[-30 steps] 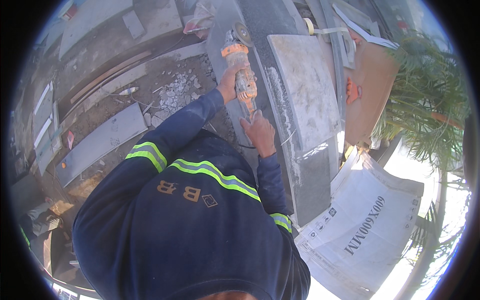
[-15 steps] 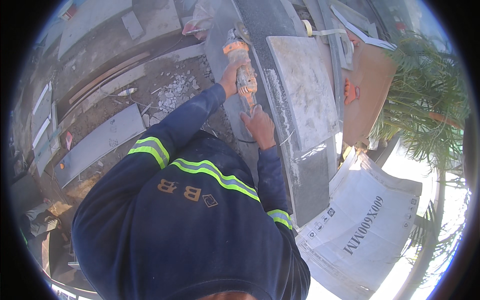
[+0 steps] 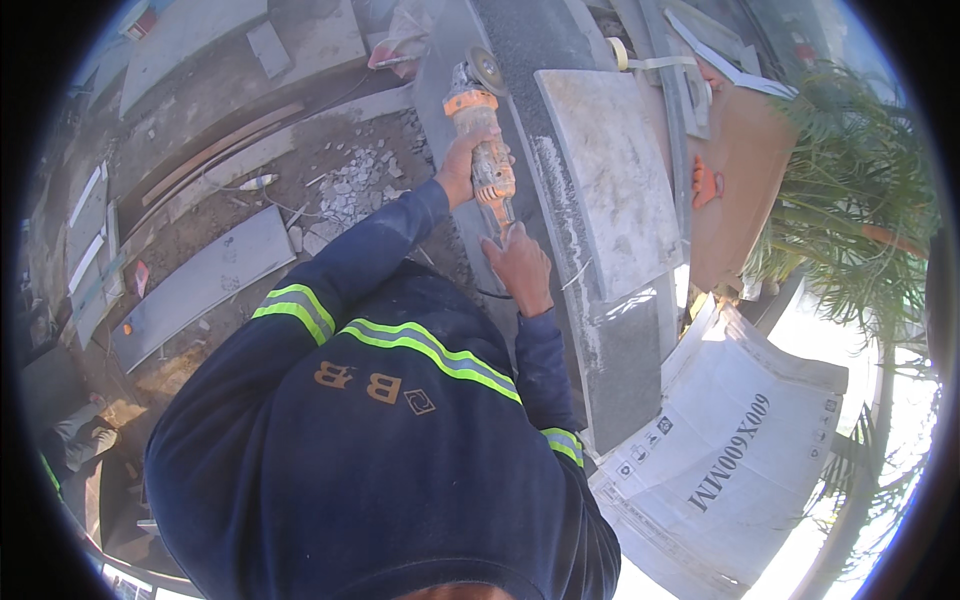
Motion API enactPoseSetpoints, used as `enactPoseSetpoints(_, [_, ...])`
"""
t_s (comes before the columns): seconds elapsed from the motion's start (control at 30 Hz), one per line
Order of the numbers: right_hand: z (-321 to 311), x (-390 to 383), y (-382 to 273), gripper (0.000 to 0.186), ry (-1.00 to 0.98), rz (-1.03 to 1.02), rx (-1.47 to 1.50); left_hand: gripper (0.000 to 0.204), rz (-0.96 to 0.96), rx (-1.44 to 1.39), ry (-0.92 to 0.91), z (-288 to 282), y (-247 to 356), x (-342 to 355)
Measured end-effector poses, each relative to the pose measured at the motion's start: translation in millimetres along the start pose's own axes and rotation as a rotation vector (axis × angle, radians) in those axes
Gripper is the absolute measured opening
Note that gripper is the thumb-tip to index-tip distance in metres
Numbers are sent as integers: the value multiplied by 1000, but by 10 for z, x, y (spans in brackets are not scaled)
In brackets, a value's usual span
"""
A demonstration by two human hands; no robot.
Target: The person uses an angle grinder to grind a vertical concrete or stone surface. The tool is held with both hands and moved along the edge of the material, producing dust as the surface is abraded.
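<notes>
An angle grinder (image 3: 493, 165), dusty grey with orange bands, lies between my two hands, its head pointing away from me. My left hand (image 3: 459, 168) is wrapped round the middle of its body. At the tail end, my right hand (image 3: 522, 266) grips the narrow rear part. The round disc (image 3: 487, 70) is tilted, its face showing, close to the left edge of a long dark grey slab (image 3: 622, 365). Whether it touches that edge I cannot tell. A dusty pale tile (image 3: 612, 180) rests on the slab, right of the grinder.
White broken chips (image 3: 355, 185) and a loose grey panel (image 3: 205, 285) lie on the dirt at left. A brown board (image 3: 740, 180) and palm leaves (image 3: 850, 190) stand at right, above a large printed white sheet (image 3: 735, 460). A tape roll (image 3: 617, 54) sits at the far side.
The grinder has turned slightly, and more of the disc's face shows. My right hand has shifted a little nearer to me. Both hands keep their hold.
</notes>
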State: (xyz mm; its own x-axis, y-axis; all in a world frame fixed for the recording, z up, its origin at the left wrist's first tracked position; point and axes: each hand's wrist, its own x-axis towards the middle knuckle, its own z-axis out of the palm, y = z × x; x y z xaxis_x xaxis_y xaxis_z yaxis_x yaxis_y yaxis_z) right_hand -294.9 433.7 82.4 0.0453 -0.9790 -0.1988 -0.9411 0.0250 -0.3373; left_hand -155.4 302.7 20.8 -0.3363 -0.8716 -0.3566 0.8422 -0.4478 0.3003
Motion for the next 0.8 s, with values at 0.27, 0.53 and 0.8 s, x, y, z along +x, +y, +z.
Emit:
enactPoseSetpoints(0.27, [19,42,32,44,3,-10,-11,36,6,46,-15,-84,-22,98])
enactPoseSetpoints(0.53, [74,178,81,43,23,-16,0,39,7,65,-24,-82,14,212])
enactPoseSetpoints(0.8, [83,204,72,43,37,-21,2,41,8,65,-49,-106,24,274])
